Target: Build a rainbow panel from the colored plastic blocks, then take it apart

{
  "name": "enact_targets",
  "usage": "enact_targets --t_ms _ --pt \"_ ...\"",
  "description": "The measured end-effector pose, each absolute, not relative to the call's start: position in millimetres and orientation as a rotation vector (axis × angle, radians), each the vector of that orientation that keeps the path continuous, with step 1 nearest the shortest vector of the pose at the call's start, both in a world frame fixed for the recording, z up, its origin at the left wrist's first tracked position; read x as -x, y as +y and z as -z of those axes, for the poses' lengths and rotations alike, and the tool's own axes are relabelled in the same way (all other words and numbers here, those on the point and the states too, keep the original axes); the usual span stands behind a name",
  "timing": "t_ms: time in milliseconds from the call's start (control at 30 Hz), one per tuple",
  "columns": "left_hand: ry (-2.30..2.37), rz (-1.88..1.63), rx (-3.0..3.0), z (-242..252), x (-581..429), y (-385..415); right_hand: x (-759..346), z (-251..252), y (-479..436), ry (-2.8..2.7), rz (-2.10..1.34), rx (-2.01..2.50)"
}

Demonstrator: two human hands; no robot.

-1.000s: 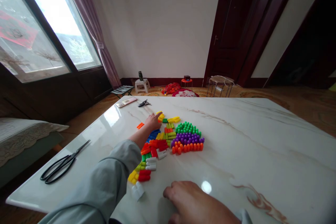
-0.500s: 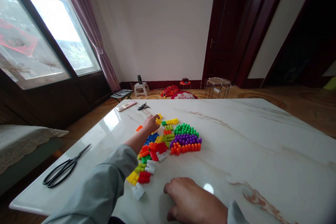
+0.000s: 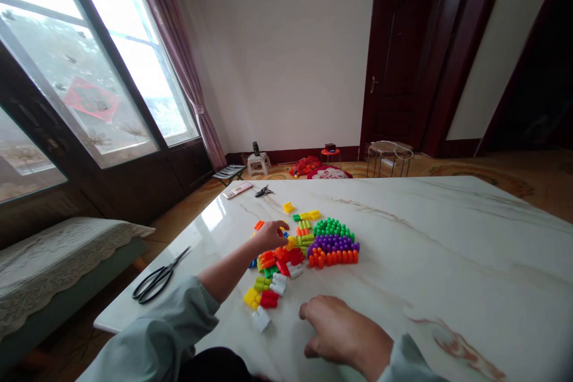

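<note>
My left hand (image 3: 270,235) hovers over a pile of coloured plastic toy blocks, its fingers curved and apart with nothing visible in them. Beneath and beside it lie red blocks (image 3: 295,255), yellow ones and blue ones, some hidden by the hand. Nearer to me are white blocks (image 3: 261,319), a red block (image 3: 269,299) and a yellow block (image 3: 252,298). To the right stand grouped knobbed pieces: green (image 3: 332,227), purple (image 3: 333,243) and orange (image 3: 333,257). My right hand (image 3: 342,331) rests low by the table's near side, fingers bent and apart, holding nothing.
Black-handled scissors (image 3: 156,280) lie on the marble-patterned table (image 3: 425,250) at the left. A phone (image 3: 238,190) and a small dark tool (image 3: 264,191) are near the far edge. Beyond are a white stool (image 3: 258,162) and a round stool (image 3: 389,155).
My left hand has drawn back from the far yellow block to the middle of the pile, leaving that block on the table. My right hand keeps its pose. The camera view has shifted left.
</note>
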State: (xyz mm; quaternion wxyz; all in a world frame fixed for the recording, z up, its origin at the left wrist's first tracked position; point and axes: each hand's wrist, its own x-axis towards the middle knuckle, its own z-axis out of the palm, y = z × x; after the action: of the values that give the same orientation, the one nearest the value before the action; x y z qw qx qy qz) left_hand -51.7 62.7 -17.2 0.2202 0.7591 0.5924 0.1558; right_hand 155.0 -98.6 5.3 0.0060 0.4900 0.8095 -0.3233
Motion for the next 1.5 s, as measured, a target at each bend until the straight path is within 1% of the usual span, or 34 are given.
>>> enact_targets --t_ms 133,200,267,333,400,467,567,667,767,867,933,1033,1100,1167,1233,1300,1400,1500 --pt "1.476 -0.499 -1.891 15.8 56.7 61.6 -153.7 -6.6 -98.4 2.527 0.997 -1.53" --pt "1.501 -0.52 -1.863 13.4 64.5 68.8 -154.0 -6.7 -97.8 2.515 0.999 -1.522" --pt "1.657 -0.57 -1.904 13.5 77.1 79.6 -154.8 -5.6 -96.8 2.505 1.008 -1.521" --pt "1.926 -0.607 -1.966 17.7 92.6 91.6 -155.6 -3.6 -95.5 2.502 1.025 -1.528" --pt "2.149 -0.559 -1.983 26.3 107.3 103.2 -156.1 -1.6 -94.6 2.507 1.031 -1.531" --pt "2.232 -0.453 -1.986 37.6 117.4 113.8 -156.6 -0.4 -94.3 2.5 1.032 -1.523" --pt "2.196 -0.318 -2.008 54.4 120.8 126.8 -157.3 -0.6 -94.9 2.497 1.035 -1.505" --pt "2.155 -0.291 -2.034 65.1 117.0 133.2 -158.0 -1.7 -95.3 2.495 1.038 -1.497" --pt "2.219 -0.376 -2.033 64.9 115.3 130.4 -158.3 -0.4 -93.3 2.497 1.044 -1.501" --pt "2.283 -0.597 -1.96 50.4 112.5 119.9 -158.8 4.7 -84.2 2.551 1.022 -1.525" --pt "2.185 -0.767 -1.844 33.5 103.4 109.2 -160.2 8.3 -72.4 2.643 0.954 -1.606" --pt "1.783 -0.947 -1.496 3.1 73.4 85.3 -165.6 9.9 -50.4 2.806 0.866 -1.974" --pt "1.527 -0.98 -1.224 -15.9 46.0 63.4 -171.2 7.5 -39.0 2.901 0.883 -2.277" --pt "1.304 -0.968 -1.095 -31.2 18.3 38.8 -176.7 2.9 -33.7 2.999 0.978 -2.423" --pt "1.143 -0.955 -1.034 -42.0 -5.7 14.9 -180.5 -2.9 -34.9 3.115 1.086 -2.419" --pt "1.051 -0.973 -0.974 -48.3 -24.2 -4.6 -181.6 -9.1 -40.3 3.253 1.091 -2.356" --pt "0.98 -1.018 -0.87 -50.5 -41.9 -22.5 -180.0 -16.5 -49.6 3.427 0.918 -2.312" --pt "0.957 -1.031 -0.793 -45.5 -51.5 -29.7 -178.8 -17.9 -52.0 3.447 0.797 -2.371"
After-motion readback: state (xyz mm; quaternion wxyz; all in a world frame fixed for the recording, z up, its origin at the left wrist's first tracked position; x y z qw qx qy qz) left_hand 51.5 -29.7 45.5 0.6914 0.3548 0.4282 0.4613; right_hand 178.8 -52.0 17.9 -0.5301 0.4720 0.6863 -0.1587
